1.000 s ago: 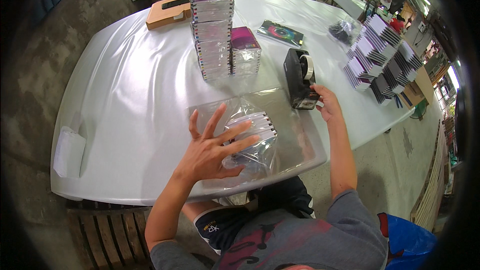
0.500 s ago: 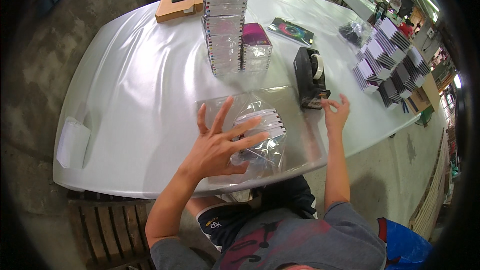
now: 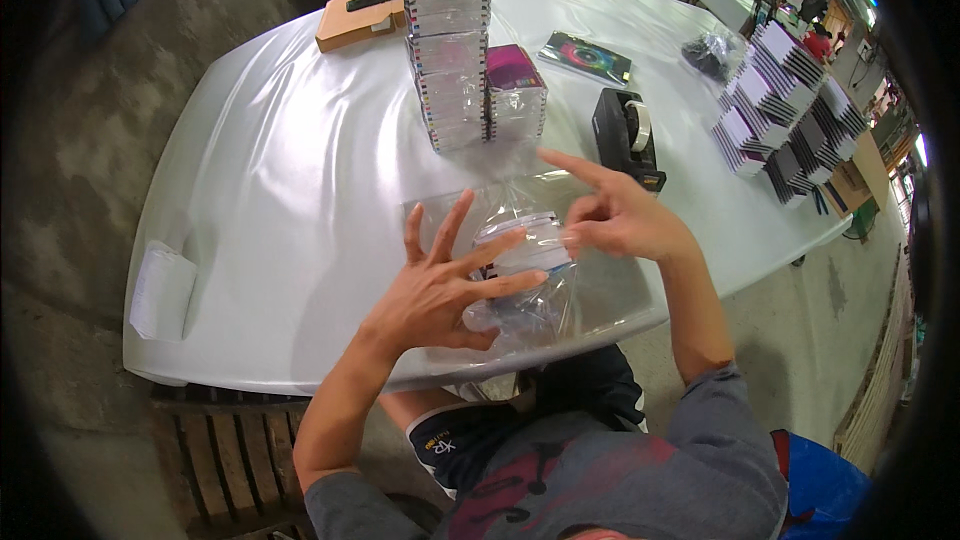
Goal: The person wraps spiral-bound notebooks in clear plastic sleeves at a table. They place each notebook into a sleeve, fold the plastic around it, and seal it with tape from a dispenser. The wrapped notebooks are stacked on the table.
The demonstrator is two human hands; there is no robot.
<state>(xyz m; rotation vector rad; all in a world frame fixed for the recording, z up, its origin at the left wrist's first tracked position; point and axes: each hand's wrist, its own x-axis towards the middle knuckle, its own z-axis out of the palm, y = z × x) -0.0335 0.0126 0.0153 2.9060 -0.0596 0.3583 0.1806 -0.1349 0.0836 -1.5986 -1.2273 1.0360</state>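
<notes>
A stack of thin white booklets or cases (image 3: 530, 252) wrapped in clear plastic film lies at the table's near edge. My left hand (image 3: 430, 290) rests on its left side, fingers spread, pressing the film. At the right side of the bundle is my right hand (image 3: 625, 220), its index finger stretched out toward the far left and its thumb and other fingers curled close together. Whatever those fingertips hold, if anything, is too small to make out. Just beyond the right hand stands a black tape dispenser (image 3: 612, 135) with a roll of clear tape.
Behind the bundle rise a tall stack (image 3: 445, 70) and a shorter stack (image 3: 516, 105) of wrapped packs. A dark booklet with a colourful ring (image 3: 587, 57) lies farther back. Many grey-white stacks (image 3: 785, 115) fill the right end. A cardboard box (image 3: 350, 28) and white papers (image 3: 163, 290) are leftward.
My right hand has come left from the front of the tape dispenser to the right side of the wrapped bundle. My left hand stays spread on the film.
</notes>
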